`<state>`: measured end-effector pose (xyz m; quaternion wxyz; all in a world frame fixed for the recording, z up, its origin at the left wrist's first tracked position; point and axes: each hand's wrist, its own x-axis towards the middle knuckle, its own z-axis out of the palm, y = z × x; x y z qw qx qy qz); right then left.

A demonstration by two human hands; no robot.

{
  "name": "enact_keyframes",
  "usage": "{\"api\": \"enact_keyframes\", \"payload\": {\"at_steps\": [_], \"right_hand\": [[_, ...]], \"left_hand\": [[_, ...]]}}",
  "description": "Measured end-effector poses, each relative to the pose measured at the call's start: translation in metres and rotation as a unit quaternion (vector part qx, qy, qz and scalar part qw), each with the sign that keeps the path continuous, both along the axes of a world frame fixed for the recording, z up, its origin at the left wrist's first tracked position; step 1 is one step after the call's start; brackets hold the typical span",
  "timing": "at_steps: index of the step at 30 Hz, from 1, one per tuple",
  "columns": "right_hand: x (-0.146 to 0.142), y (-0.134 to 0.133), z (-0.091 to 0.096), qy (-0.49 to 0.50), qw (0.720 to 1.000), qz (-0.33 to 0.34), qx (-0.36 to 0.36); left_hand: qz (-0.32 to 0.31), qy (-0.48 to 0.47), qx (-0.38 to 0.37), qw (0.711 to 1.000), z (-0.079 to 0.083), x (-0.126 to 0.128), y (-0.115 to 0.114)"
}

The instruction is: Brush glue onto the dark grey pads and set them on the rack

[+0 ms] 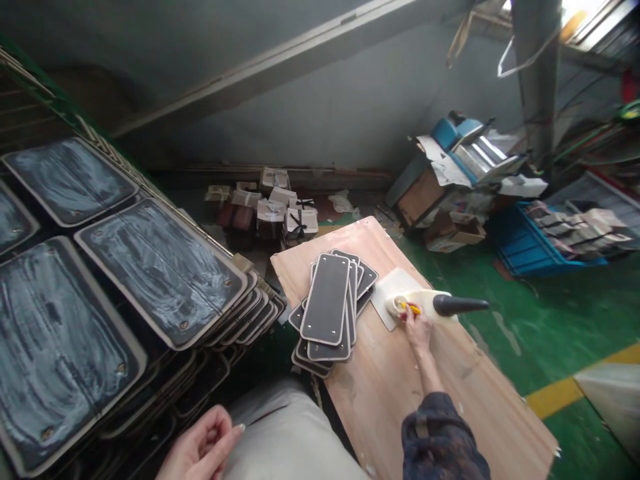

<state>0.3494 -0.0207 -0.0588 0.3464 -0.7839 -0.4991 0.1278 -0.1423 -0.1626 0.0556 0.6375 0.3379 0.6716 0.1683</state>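
My right hand [419,328] grips a yellow-handled brush [412,308], its tip in the round opening of a white plastic container [423,301]. This container lies on its side on a white sheet [385,293], its black cone-shaped end pointing right. Just left of the sheet is a fanned stack of dark rectangular panels [326,300] with pale edges and small metal fittings near their corners. Low in the view, my left hand [205,445] hangs beside my lap with curled fingers; nothing shows in it. Larger panels [160,267] smeared with a whitish film are piled on the left.
The wooden board [390,393] bears the small stack and container. Tied bundles [273,207] sit by the wall. Farther right are a blue machine [457,133], an open cardboard box [455,230] and a blue crate [530,243] of pieces on the green floor.
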Motion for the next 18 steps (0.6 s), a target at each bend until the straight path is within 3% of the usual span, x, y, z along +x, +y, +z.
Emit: {"api": "enact_keyframes", "payload": {"at_steps": [8,14,18], "right_hand": [[0.002,-0.010,0.000,-0.025,0.998,0.048,-0.017],[0.003,-0.027,0.010,-0.083,0.989,0.113,-0.040],[0.001,-0.046,0.019,-0.093,0.987,0.117,-0.050]], "left_hand": [[0.019,0.019,0.007,1.000,-0.019,0.001,-0.004],[0.014,0.006,0.016,1.000,-0.017,0.002,0.002],[0.015,0.007,0.023,1.000,-0.016,0.004,0.004]]}}
